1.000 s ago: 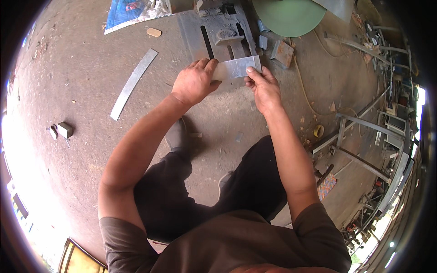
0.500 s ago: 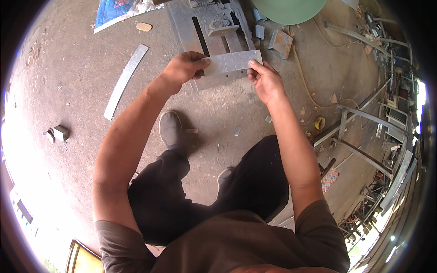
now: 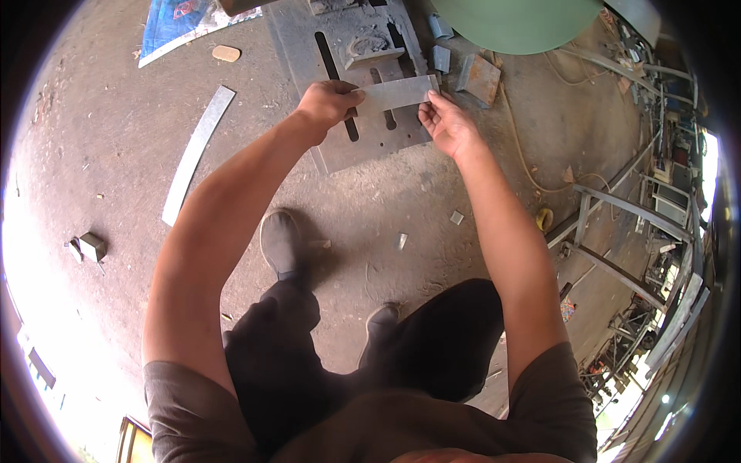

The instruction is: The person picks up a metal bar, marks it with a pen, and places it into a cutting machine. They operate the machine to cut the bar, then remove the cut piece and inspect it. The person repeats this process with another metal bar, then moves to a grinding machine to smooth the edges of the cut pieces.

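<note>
A flat rectangular piece of bare sheet metal is held level in front of me, stretched between both hands. My left hand pinches its left end between thumb and fingers. At its right end, my right hand grips the edge with the thumb on top and the fingers curled below. Beneath the piece stands a grey metal machine table with long slots, partly covered by the piece. A small clamp-like block with dark grit sits on that table, just beyond the piece.
A green round surface fills the far right. Metal offcuts lie by the machine. On the floor at left are a long metal strip and small square-tube pieces. A cable and a metal frame lie to the right.
The metal piece has turned slightly and looks foreshortened, uncovering more of the slotted table below it. Both hands keep their hold. The whole view has shifted a little.
</note>
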Action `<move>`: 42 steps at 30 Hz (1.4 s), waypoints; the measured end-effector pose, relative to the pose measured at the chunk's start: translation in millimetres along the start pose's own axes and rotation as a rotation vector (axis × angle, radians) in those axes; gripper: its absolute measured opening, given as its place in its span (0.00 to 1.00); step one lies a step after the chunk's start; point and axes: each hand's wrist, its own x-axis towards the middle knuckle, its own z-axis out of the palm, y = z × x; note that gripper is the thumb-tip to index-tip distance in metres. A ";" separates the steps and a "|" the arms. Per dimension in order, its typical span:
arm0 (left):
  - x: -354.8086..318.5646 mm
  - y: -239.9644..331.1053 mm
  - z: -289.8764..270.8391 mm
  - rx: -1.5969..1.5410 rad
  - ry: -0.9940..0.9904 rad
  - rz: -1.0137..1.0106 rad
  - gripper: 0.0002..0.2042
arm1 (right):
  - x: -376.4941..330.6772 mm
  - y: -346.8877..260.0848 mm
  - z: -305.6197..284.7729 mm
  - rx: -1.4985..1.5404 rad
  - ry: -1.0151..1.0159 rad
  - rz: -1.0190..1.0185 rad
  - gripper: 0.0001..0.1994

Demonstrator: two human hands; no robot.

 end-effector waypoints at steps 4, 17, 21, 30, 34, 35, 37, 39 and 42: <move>30.3 -9.4 0.8 -0.010 0.034 -0.081 0.27 | 38.1 -6.1 -7.3 -0.111 -0.032 -0.022 0.06; 45.5 -29.8 15.8 1.034 0.458 0.262 0.32 | 98.7 -6.3 -1.5 -0.136 0.055 -0.109 0.08; 48.2 -36.5 15.9 1.176 0.480 0.504 0.25 | 104.2 -9.2 -0.3 -0.145 0.077 -0.112 0.09; 77.2 -60.9 10.7 1.295 0.370 0.986 0.15 | 111.1 -14.7 -1.3 -0.189 0.116 -0.125 0.14; 76.4 -59.2 17.1 1.456 0.297 1.009 0.18 | 114.3 -21.5 -13.9 -0.193 0.136 -0.135 0.15; 73.0 -59.6 18.9 1.517 0.298 1.031 0.19 | 114.6 -22.4 -14.1 -0.207 0.142 -0.133 0.15; 65.1 -61.0 25.1 1.580 0.276 1.019 0.22 | 116.4 -24.2 -13.1 -0.245 0.154 -0.131 0.16; 58.9 -63.9 31.3 1.586 0.233 0.947 0.26 | 119.4 -26.4 -9.8 -0.291 0.160 -0.130 0.17; 53.7 -61.3 37.5 1.670 0.138 0.793 0.31 | 124.5 -32.5 -12.9 -0.351 0.172 -0.123 0.18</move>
